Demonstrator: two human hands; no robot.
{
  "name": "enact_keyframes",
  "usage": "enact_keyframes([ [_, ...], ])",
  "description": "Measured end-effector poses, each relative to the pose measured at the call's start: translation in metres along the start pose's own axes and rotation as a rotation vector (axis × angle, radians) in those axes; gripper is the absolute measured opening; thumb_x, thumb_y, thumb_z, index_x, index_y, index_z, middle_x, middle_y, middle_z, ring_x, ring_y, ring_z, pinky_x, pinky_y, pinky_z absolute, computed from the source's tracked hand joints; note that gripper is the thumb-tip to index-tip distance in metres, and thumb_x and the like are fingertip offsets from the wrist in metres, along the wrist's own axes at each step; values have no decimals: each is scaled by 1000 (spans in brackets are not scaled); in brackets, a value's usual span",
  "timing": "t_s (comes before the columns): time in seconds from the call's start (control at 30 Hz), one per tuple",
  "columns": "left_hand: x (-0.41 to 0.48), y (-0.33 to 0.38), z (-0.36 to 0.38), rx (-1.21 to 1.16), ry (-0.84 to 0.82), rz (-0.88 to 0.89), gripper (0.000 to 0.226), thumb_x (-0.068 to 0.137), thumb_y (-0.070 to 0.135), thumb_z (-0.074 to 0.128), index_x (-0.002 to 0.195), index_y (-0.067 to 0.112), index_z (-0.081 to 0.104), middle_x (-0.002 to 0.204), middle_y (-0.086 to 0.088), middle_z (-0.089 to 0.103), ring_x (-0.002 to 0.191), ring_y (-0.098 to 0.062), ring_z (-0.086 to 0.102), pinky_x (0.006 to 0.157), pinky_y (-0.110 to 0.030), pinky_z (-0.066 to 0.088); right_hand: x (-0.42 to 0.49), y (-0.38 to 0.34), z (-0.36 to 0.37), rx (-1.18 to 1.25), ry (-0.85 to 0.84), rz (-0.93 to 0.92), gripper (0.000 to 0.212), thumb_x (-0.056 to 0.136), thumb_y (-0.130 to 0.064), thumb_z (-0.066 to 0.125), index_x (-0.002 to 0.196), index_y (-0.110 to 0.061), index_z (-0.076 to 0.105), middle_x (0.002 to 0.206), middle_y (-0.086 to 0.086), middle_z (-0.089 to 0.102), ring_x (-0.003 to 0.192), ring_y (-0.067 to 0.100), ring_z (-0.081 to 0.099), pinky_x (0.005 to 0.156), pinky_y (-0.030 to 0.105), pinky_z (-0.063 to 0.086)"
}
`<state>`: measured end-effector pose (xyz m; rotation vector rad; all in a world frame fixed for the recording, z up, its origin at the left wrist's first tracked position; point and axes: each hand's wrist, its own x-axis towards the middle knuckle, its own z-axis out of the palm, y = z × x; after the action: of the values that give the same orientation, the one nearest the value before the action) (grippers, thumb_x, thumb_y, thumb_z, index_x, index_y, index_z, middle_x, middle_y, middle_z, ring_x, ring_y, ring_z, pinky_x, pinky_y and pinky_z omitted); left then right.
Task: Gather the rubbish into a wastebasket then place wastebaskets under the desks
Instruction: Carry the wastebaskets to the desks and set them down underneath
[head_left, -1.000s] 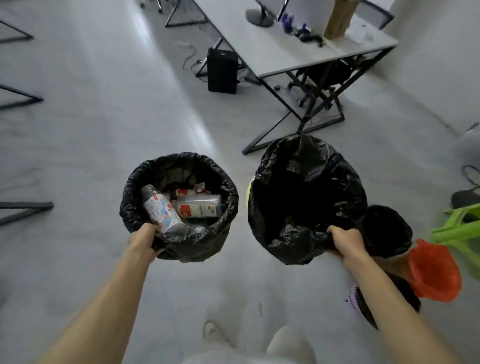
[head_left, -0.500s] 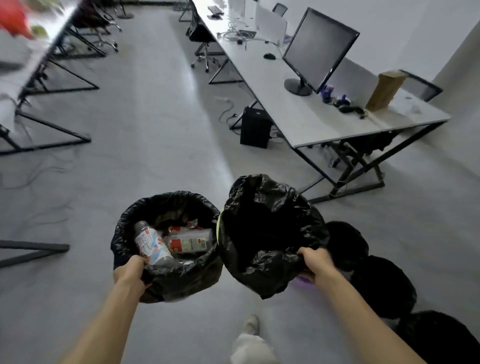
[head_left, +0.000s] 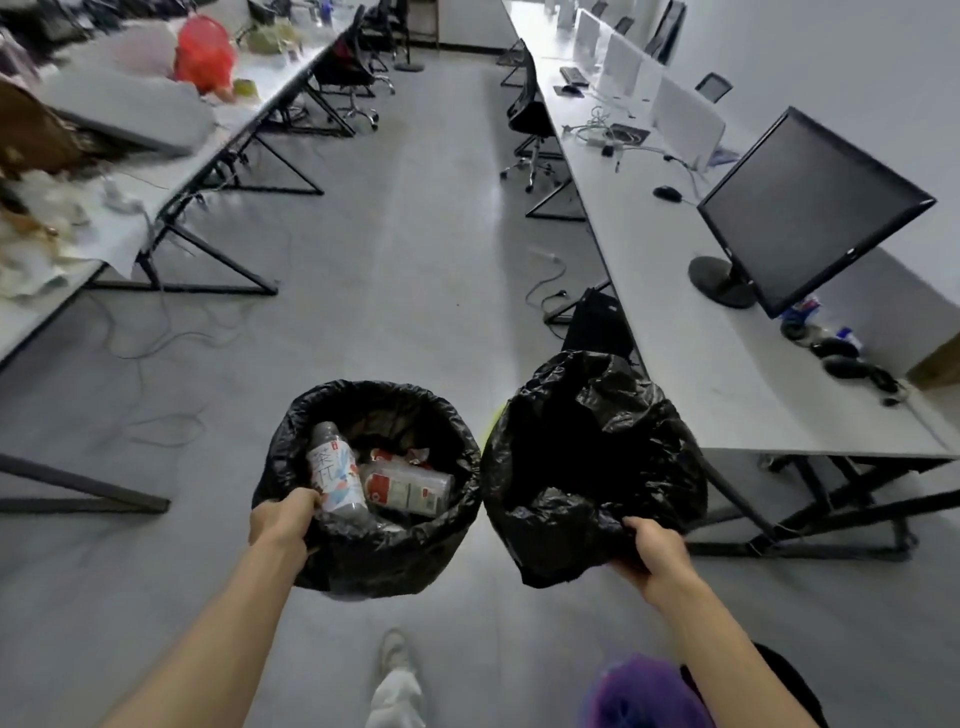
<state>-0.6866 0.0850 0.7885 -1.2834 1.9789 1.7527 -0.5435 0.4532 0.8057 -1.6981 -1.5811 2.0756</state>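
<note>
Your left hand (head_left: 283, 522) has its fingers curled over the near rim of a round wastebasket lined with a black plastic bag (head_left: 395, 566), gripping it. A printed plastic bottle (head_left: 335, 473) lies inside. Your right hand (head_left: 657, 545) grips the near edge of a second black-bagged wastebasket (head_left: 587, 467), whose crumpled liner hides whatever it holds. Both baskets hang above the floor, side by side. The long white desk (head_left: 701, 374) lies ahead and to the right. The second basket is just beside the desk's near end, and the first is farther out in the aisle. Your right hand is therefore nearer, and the space under the desk lies rightward and down from its fingers.
</note>
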Motion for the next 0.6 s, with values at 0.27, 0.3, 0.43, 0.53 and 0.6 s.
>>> enact_keyframes([
  [0.27,105,76,128,114,-61,-62,50,65,12,70,113,0,64,106,-20,66,89,-40,64,75,-51,59,117,-102,81,-39,61,62,12,98,-6,51,106,0,56,93,18,61,79,31,59,61,41,51],
  [0.3,123,89,147,126,-85,-76,53,63,14,70,114,2,64,106,-20,66,89,-40,65,75,-52,59,134,-119,93,-43,61,61,14,98,-5,51,108,1,57,93,18,61,80,32,60,61,40,51],
  [0.43,168,150,209,153,-104,-81,55,62,16,69,116,6,64,106,-18,66,90,-40,65,78,-52,59,188,-178,134,-56,70,72,18,98,-6,51,113,2,57,96,19,64,87,33,63,63,39,53],
  [0.53,189,200,261,178,-143,-71,44,65,15,70,108,9,66,105,-17,66,92,-39,63,80,-53,59,224,-221,162,-44,62,67,15,99,-6,50,112,0,55,97,19,63,86,32,63,63,39,53],
  [0.6,209,230,298,197,-147,-66,44,65,16,70,108,10,65,104,-16,65,93,-37,62,81,-53,58,257,-249,180,-50,57,81,14,99,-5,49,111,1,54,97,19,64,87,33,63,64,40,53],
])
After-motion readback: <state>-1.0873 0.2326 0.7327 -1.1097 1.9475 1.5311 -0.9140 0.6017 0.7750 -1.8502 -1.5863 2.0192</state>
